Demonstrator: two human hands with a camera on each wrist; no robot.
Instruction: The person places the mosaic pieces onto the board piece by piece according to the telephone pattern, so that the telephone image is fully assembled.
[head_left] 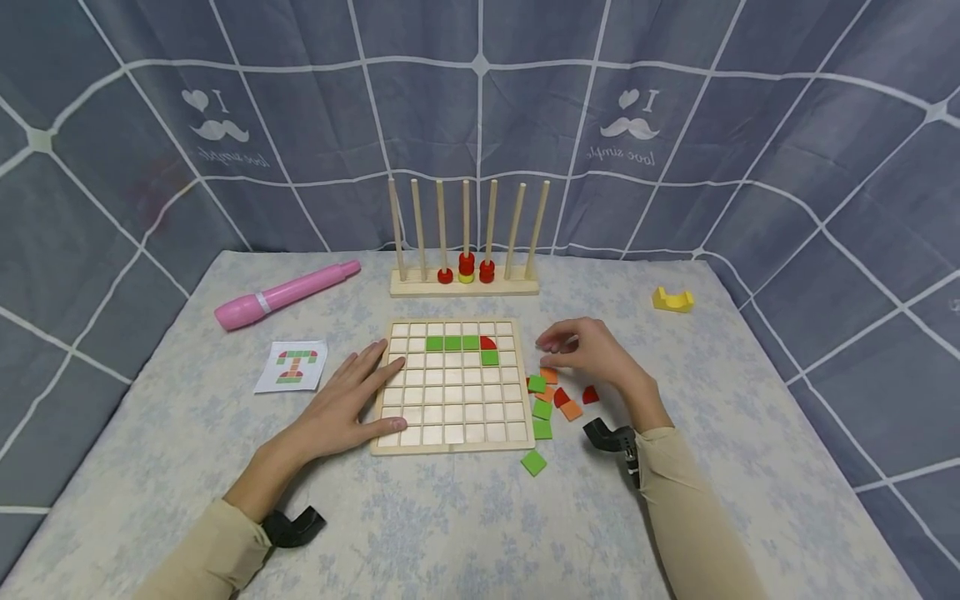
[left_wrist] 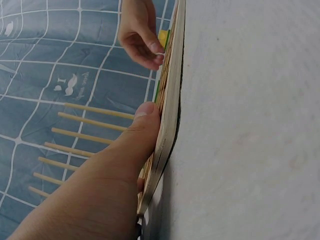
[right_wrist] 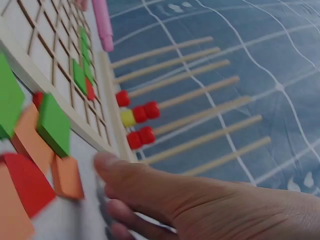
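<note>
My left hand (head_left: 341, 408) lies spread over the left edge of a wooden grid board (head_left: 450, 451), thumb and fingers on its cells. Three green squares (head_left: 452, 342) stand in a row near the board's top. A red quarter-round piece (head_left: 487, 342) follows at the right, with another green square (head_left: 490, 357) below it. Just off the board's right edge hovers my right hand (head_left: 592, 350), thumb and fingers loosely bent and nothing seen between them. Beneath it lie loose orange squares (head_left: 572, 410), green squares (head_left: 542, 409) and red quarter-rounds (head_left: 591, 395), some overlapping.
A pattern card (head_left: 303, 383) lies left of the board. Behind stands a peg rack (head_left: 465, 287) with tall rods and a few red and yellow beads. A pink microphone-shaped object (head_left: 292, 292) is at the back left, a yellow block (head_left: 672, 300) at the back right.
</note>
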